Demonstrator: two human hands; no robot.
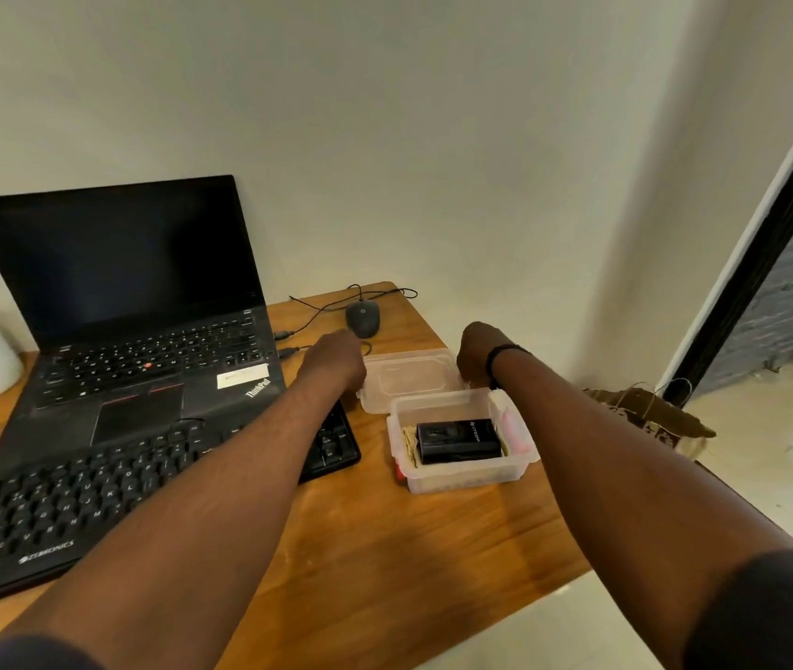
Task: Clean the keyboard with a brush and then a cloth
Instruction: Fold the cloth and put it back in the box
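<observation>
Two bare forearms are being shown, running from the bottom corners of the frame toward its centre. A dark, navy-looking short sleeve point(771, 616) is being worn on the right arm, its rounded hem being seen at the lower right of the frame. A matching dark sleeve point(32, 655) is being worn on the left arm, only a sliver of it being caught at the lower left edge. A thin black band point(505, 353) is being worn around the right wrist, right of centre. The left hand point(336, 360) and the right hand point(476, 350) are being shown without gloves or rings, as far as can be told.
</observation>
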